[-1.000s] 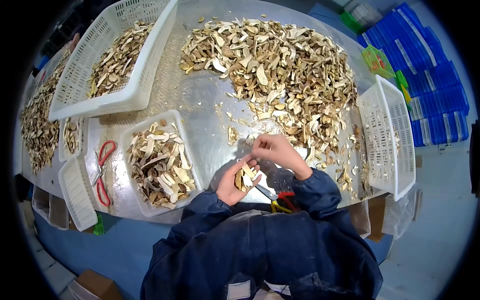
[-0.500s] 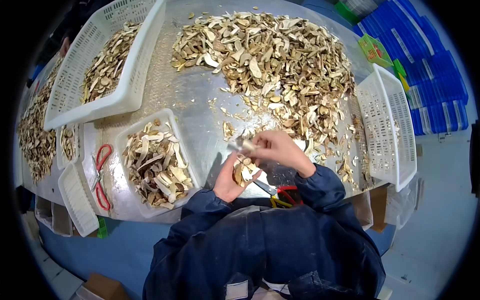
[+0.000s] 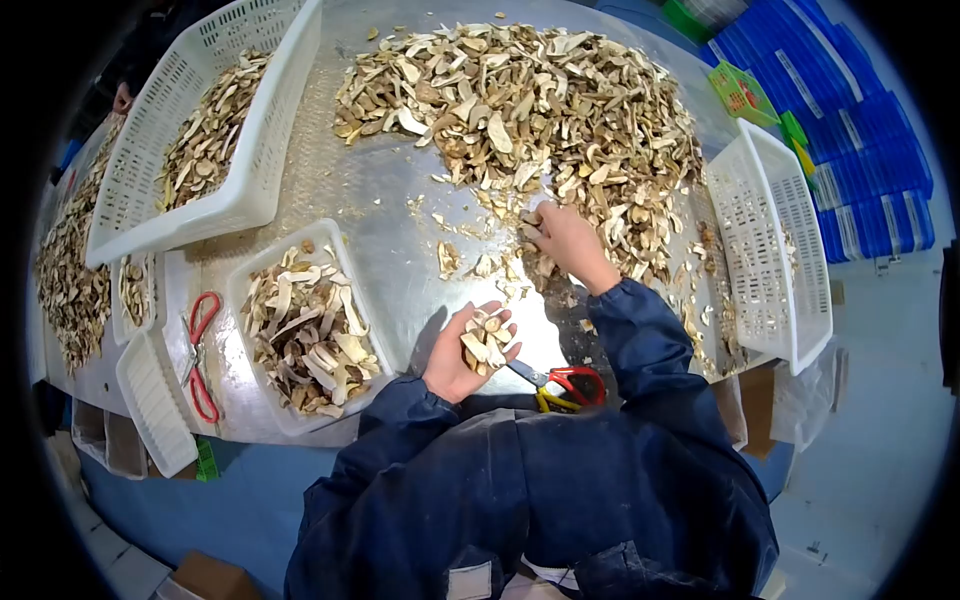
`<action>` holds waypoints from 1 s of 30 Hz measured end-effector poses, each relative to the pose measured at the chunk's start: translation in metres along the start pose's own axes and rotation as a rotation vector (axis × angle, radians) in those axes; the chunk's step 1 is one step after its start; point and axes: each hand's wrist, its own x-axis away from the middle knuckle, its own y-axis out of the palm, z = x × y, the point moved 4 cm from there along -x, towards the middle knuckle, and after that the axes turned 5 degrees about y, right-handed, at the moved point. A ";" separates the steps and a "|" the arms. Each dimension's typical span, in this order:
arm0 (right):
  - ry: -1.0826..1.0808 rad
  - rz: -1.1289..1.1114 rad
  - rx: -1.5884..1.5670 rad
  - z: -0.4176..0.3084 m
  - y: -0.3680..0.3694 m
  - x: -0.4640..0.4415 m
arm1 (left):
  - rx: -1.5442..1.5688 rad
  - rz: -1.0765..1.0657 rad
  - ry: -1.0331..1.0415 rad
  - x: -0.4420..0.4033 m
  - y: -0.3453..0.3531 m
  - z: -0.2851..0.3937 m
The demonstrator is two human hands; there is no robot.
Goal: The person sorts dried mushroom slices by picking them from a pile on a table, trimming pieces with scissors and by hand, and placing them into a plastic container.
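"As the two hands are held apart, what is found in the left hand [image 3: 458,358]?"

"Some pale slices [image 3: 485,345], dried mushroom by their look, are held there. The palm is turned up and is not closed; the slices are laid in it, and the fingers are lightly curved at their side."

"And how is the right hand [image 3: 568,240] placed?"

"It is stretched forward to the near edge of the large heap [image 3: 610,120], where loose bits are scattered on the metal table [image 3: 395,200]. Its fingers are bent. Whether a slice is gripped by them cannot be told, because the fingertips are too small to be read."

"Which things are seen nearer to the body?"

"By the table edge, scissors with red and yellow handles [image 3: 541,380] are laid, near the left hand. To the left, a white tray [image 3: 366,312] is filled with more slices, and beside it red-handled scissors [image 3: 197,358] are placed."

"What is seen at the sides?"

"On the left, a large white basket [image 3: 262,160] is partly filled with slices. On the right, another white basket [image 3: 745,230] is set."
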 end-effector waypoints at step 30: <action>0.169 -0.035 -0.126 -0.022 0.004 0.082 | -0.066 -0.049 -0.088 -0.001 -0.008 -0.020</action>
